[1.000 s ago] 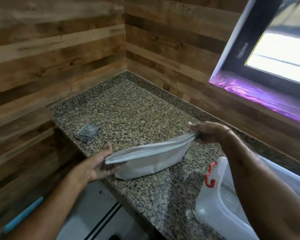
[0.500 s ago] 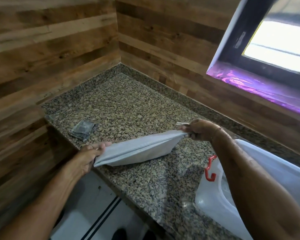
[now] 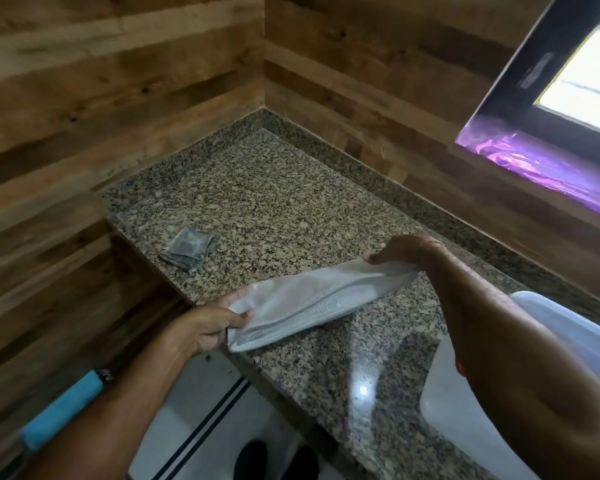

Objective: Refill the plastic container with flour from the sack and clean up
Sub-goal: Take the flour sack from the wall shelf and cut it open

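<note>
We hold the limp, seemingly light flour sack (image 3: 319,299) taut, left grip (image 3: 205,327) and right grip (image 3: 406,250) pinching opposite ends.

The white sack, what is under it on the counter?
Speckled granite counter shows beside the white sack, which the left hand and right hand hold by its ends. The strip directly beneath is covered.
</note>
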### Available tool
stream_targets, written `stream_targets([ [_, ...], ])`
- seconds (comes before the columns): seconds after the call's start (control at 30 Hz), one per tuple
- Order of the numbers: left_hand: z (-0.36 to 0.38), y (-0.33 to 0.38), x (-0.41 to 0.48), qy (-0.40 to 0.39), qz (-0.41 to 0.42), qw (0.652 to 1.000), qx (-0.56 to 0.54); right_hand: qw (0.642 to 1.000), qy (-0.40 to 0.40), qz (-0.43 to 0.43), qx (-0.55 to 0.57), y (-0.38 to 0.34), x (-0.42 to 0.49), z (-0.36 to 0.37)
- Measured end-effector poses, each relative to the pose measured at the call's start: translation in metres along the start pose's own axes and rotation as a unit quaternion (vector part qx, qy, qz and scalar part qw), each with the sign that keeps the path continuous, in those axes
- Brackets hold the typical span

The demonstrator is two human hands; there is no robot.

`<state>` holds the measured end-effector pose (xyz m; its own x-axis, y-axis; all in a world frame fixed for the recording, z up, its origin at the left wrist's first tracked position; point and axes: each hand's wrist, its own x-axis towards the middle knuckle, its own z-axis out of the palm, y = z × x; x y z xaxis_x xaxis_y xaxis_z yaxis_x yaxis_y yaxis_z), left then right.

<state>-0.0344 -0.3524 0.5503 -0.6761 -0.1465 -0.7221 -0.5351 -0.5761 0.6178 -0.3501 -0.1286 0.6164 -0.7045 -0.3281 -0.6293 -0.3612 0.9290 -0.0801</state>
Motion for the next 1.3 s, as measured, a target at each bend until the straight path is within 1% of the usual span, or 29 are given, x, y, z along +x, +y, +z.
stream_targets([
  [0.07,0.0,-0.001,-0.002,-0.007,0.015,1.0,0.024,0.999,0.007,0.0,-0.044,-0.006,0.006,0.006],
  [0.13,-0.004,-0.002,-0.005,-0.025,0.027,0.999,0.033,0.999,-0.001,0.021,-0.029,-0.012,0.016,0.016],
  [0.23,-0.017,-0.006,0.001,-0.047,0.011,0.998,0.028,0.999,0.002,0.039,0.004,-0.015,0.016,0.031],
  [0.27,-0.02,-0.005,0.004,-0.042,-0.004,0.999,0.02,0.999,0.0,0.038,0.016,-0.015,0.017,0.036],
  [0.37,-0.024,-0.001,0.014,0.014,-0.019,1.0,0.013,0.996,-0.028,0.053,0.066,-0.016,0.015,0.048],
  [0.43,-0.02,0.002,0.019,0.017,-0.031,0.999,0.004,0.993,-0.051,0.057,0.094,-0.016,0.018,0.057],
  [0.47,-0.018,0.004,0.022,0.014,-0.034,0.999,0.002,0.992,-0.049,0.053,0.101,-0.016,0.021,0.062],
  [0.6,-0.013,0.008,0.038,0.01,-0.054,0.998,-0.011,0.996,-0.038,0.009,0.075,-0.015,0.03,0.073],
  [0.67,-0.011,0.009,0.042,0.033,-0.059,0.998,0.014,0.993,-0.048,0.006,0.111,-0.012,0.037,0.075],
  [0.73,-0.013,0.005,0.046,0.056,-0.058,0.996,0.043,0.991,-0.064,0.004,0.121,-0.009,0.041,0.078],
  [0.83,-0.017,-0.004,0.051,0.072,-0.048,0.991,0.1,0.994,-0.067,-0.006,0.091,-0.001,0.055,0.086],
  [0.9,-0.016,-0.01,0.055,0.067,-0.035,0.987,0.139,0.995,-0.064,-0.01,0.072,0.004,0.063,0.091],
  [0.97,-0.014,-0.013,0.058,0.072,-0.026,0.985,0.157,0.996,-0.05,-0.009,0.077,0.002,0.063,0.093],
  [1.13,-0.013,-0.018,0.06,0.107,-0.004,0.981,0.159,0.987,-0.03,-0.002,0.155,-0.001,0.047,0.096],
  [1.2,-0.014,-0.018,0.061,0.127,0.011,0.979,0.157,0.978,-0.033,-0.002,0.207,0.001,0.044,0.098],
  [1.3,-0.013,-0.013,0.059,0.134,0.029,0.978,0.159,0.959,-0.025,0.006,0.283,0.006,0.042,0.1],
])
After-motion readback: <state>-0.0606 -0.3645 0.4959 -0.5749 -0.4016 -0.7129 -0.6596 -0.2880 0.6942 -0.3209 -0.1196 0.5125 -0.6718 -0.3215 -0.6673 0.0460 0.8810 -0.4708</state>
